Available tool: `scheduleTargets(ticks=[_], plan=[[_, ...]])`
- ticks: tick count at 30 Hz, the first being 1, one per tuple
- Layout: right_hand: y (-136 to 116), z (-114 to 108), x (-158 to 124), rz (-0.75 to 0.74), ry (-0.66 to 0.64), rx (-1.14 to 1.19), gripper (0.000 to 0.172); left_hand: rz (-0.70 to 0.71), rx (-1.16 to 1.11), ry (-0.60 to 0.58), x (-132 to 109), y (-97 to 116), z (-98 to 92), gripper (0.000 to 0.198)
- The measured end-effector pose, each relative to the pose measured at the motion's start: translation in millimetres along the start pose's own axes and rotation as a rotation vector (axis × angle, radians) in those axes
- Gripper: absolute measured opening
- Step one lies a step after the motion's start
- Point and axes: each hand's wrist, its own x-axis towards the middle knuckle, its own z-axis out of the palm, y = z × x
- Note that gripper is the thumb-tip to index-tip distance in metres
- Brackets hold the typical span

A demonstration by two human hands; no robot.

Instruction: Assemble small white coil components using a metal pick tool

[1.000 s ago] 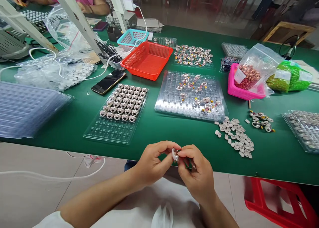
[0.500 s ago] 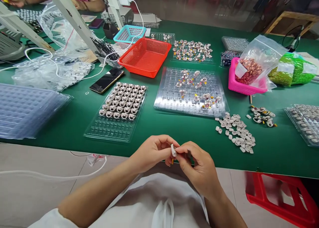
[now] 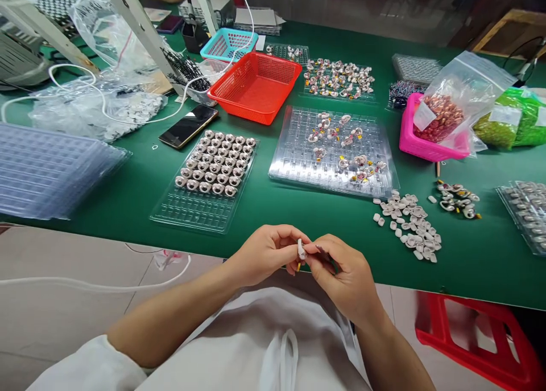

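Note:
My left hand [image 3: 268,251] pinches a small white-and-silver shell [image 3: 301,250] between thumb and fingers, just past the table's front edge. A yellow strip [image 3: 298,267] sticks out below the shell. My right hand [image 3: 343,271] is closed, its thumb and forefinger meeting the shell's right side. A thin dark tool [image 3: 326,254] lies in the right hand's grip; its kind is unclear. Beyond the hands, a clear tray [image 3: 187,213] holds rows of silver shells. Right of it, stacked clear trays [image 3: 290,172] carry loose shells with yellow strips. Small white caps [image 3: 412,226] lie scattered to the right.
A red basket [image 3: 256,92] and a blue basket [image 3: 228,41] stand at the back. A phone [image 3: 189,127] lies near a white cable. Right, a pink basket [image 3: 430,146] holds a bag of copper-coloured parts. A red stool [image 3: 473,345] stands below the table.
The camera view has shifted slightly, so the table's contents sit a little right and higher. Both hands keep the shell in nearly the same pose; the right fingers have moved slightly.

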Motion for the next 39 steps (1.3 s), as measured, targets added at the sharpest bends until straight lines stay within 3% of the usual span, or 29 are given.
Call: scheduleTargets(ticks=[16, 22, 27, 33, 39], plan=[[-0.1, -3.1, 1.4, 0.077, -0.111, -0.089, 0.016, -0.024, 0.055, -0.005, 0.8, -2.6, 0.2, 0.025], [0.0, 0.3, 1.9, 0.270, -0.026, 0.066, 0.010, 0.115, 0.139, 0.022, 1.2, -9.8, 0.6, 0.019], [6.7, 1.1, 0.7, 0.408, 0.057, 0.199, 0.018, 0.217, 0.208, 0.009, -1.5, -14.4, -0.8, 0.027], [10.6, 2.0, 2.1, 0.446, 0.076, 0.300, 0.023, 0.241, 0.219, 0.111, -1.4, -16.9, -0.2, 0.021], [9.6, 2.7, 4.8, 0.459, 0.078, 0.351, 0.024, 0.284, 0.279, 0.119, 0.8, -16.6, -2.3, 0.011]])
